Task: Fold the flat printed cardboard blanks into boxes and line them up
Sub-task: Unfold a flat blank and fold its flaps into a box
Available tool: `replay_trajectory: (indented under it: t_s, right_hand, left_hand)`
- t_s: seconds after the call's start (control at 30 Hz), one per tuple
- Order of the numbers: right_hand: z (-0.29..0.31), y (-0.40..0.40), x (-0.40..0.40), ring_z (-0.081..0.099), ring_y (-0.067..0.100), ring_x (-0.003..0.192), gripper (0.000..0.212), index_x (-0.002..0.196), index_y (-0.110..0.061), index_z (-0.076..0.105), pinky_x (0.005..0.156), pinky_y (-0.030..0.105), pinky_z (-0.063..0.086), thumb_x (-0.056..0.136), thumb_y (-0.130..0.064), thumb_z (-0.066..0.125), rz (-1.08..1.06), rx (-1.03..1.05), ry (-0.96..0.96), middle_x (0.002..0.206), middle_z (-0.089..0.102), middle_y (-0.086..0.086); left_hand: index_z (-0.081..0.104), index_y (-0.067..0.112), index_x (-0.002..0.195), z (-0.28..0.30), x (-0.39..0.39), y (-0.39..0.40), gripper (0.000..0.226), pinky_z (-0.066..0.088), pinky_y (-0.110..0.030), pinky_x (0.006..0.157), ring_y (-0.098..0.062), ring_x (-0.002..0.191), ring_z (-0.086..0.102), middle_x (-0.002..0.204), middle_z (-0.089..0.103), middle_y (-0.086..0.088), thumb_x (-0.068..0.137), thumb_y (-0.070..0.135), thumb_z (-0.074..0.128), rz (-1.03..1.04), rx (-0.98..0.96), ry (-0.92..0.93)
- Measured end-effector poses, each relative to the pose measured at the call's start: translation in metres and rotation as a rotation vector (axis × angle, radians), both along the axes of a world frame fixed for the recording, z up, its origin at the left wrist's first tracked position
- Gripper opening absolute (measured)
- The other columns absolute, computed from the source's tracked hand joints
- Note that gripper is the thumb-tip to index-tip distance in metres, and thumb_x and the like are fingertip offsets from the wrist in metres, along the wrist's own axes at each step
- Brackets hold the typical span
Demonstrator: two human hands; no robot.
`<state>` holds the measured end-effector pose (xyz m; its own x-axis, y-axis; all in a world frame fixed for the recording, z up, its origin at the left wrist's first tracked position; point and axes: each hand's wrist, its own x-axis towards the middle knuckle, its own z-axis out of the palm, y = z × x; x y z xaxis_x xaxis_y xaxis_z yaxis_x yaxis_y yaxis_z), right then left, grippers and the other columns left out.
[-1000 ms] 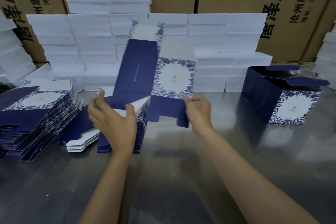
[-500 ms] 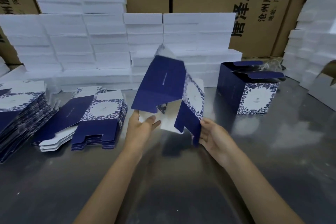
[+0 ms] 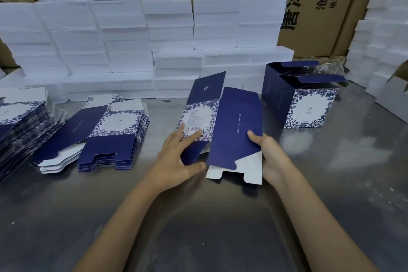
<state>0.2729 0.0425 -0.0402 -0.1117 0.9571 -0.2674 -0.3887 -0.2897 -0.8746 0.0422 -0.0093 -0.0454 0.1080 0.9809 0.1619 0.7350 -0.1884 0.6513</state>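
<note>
Behind the grey metal table (image 3: 331,216), white foam blocks (image 3: 123,40) fill the wall. On it stands a folded navy floral box (image 3: 309,106), well left lies a stack of flat blanks (image 3: 112,139). Between them, the half-opened navy cardboard blank (image 3: 234,130) is gripped by the right hand (image 3: 268,154); the left hand (image 3: 176,157) pinches its lower flap.

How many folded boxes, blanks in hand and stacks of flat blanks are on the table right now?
Folded boxes standing: 1, the folded box at right, top flaps open.
Blanks in hand: 1, the blank, held by the left hand and right hand.
Stacks of flat blanks: 2, the middle stack and the left stack.
Total: 4.
</note>
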Motion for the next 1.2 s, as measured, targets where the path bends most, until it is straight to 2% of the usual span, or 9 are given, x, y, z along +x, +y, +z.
replay_trajectory:
  t_s: [0.13, 0.3, 0.4, 0.63, 0.73, 0.87, 0.93, 1.03, 1.2]
  right_hand:
    - [0.001, 0.005, 0.011, 0.076, 0.026, 0.092, 0.025, 0.127, -0.016, 0.063, 0.076, 0.042, 0.060, 0.103, -0.014, 0.055, -0.030, 0.000, 0.008, 0.108, 0.078, 0.008]
    - [0.002, 0.001, 0.011, 0.075, 0.027, 0.099, 0.027, 0.128, -0.016, 0.064, 0.075, 0.040, 0.061, 0.102, -0.017, 0.056, 0.141, 0.012, 0.064, 0.114, 0.076, 0.008]
    - [0.003, -0.001, 0.005, 0.074, 0.028, 0.104, 0.027, 0.126, -0.016, 0.066, 0.086, 0.044, 0.060, 0.101, -0.017, 0.057, 0.235, 0.035, 0.075, 0.119, 0.074, 0.009]
    - [0.006, -0.003, 0.005, 0.073, 0.029, 0.106, 0.025, 0.121, -0.015, 0.070, 0.081, 0.038, 0.061, 0.097, -0.020, 0.066, 0.255, 0.180, -0.036, 0.118, 0.074, 0.010]
    - [0.005, -0.001, 0.006, 0.076, 0.024, 0.098, 0.022, 0.118, -0.017, 0.070, 0.073, 0.033, 0.061, 0.101, -0.010, 0.059, 0.181, 0.212, -0.116, 0.113, 0.076, 0.007]
    - [0.002, -0.002, 0.005, 0.074, 0.027, 0.102, 0.022, 0.119, -0.016, 0.069, 0.078, 0.036, 0.060, 0.100, -0.012, 0.060, 0.267, 0.202, -0.157, 0.115, 0.076, 0.008]
    - [0.003, -0.003, 0.005, 0.075, 0.028, 0.101, 0.022, 0.118, -0.014, 0.072, 0.077, 0.035, 0.061, 0.098, -0.020, 0.065, 0.311, 0.169, -0.123, 0.115, 0.075, 0.011]
    - [0.006, -0.005, 0.003, 0.076, 0.024, 0.095, 0.027, 0.116, -0.014, 0.074, 0.069, 0.032, 0.061, 0.100, -0.033, 0.062, 0.208, 0.158, -0.085, 0.110, 0.077, 0.010]
    - [0.003, -0.003, -0.003, 0.076, 0.019, 0.093, 0.023, 0.109, -0.024, 0.075, 0.069, 0.032, 0.060, 0.105, -0.032, 0.054, 0.013, 0.221, -0.228, 0.105, 0.079, 0.000]
  left_hand:
    - [0.040, 0.064, 0.136, 0.007, -0.015, 0.002, 0.088, 0.035, -0.012, 0.098, 0.022, 0.125, 0.036, 0.132, 0.040, 0.048, 0.060, 0.061, 0.085, 0.077, -0.129, -0.587]
    - [0.055, 0.035, 0.131, 0.003, -0.038, 0.013, 0.066, 0.058, -0.028, 0.080, -0.014, 0.107, 0.071, 0.121, 0.072, 0.006, 0.070, 0.035, 0.079, 0.221, -0.176, -1.102]
    - [0.063, 0.033, 0.122, 0.006, -0.045, 0.011, 0.049, 0.061, -0.032, 0.065, -0.022, 0.097, 0.074, 0.112, 0.076, 0.001, 0.075, 0.028, 0.076, 0.143, -0.261, -1.097]
    - [0.058, 0.034, 0.132, -0.002, -0.041, 0.017, 0.055, 0.060, -0.036, 0.074, -0.021, 0.104, 0.072, 0.117, 0.074, 0.004, 0.084, 0.012, 0.073, 0.176, -0.192, -1.048]
    - [0.061, 0.035, 0.126, -0.001, -0.039, 0.019, 0.054, 0.061, -0.033, 0.065, -0.021, 0.097, 0.074, 0.114, 0.075, 0.002, 0.076, 0.024, 0.078, 0.150, -0.224, -1.024]
    - [0.046, 0.029, 0.145, -0.001, -0.043, 0.024, 0.067, 0.058, -0.040, 0.083, -0.022, 0.103, 0.072, 0.117, 0.073, 0.000, 0.086, 0.050, 0.069, 0.308, -0.238, -1.024]
    - [0.036, 0.031, 0.152, -0.002, -0.044, 0.025, 0.067, 0.058, -0.028, 0.070, -0.009, 0.093, 0.072, 0.120, 0.070, 0.007, 0.093, 0.050, 0.062, 0.336, -0.217, -0.984]
    - [0.045, 0.042, 0.132, -0.003, -0.041, 0.022, 0.041, 0.051, -0.011, 0.048, 0.012, 0.068, 0.068, 0.104, 0.069, 0.019, 0.094, 0.048, 0.061, 0.306, -0.203, -0.888]
    - [0.070, 0.034, 0.105, 0.004, -0.033, 0.020, 0.033, 0.057, -0.026, 0.062, -0.010, 0.084, 0.076, 0.096, 0.078, 0.010, 0.094, 0.060, 0.054, 0.268, -0.261, -0.909]
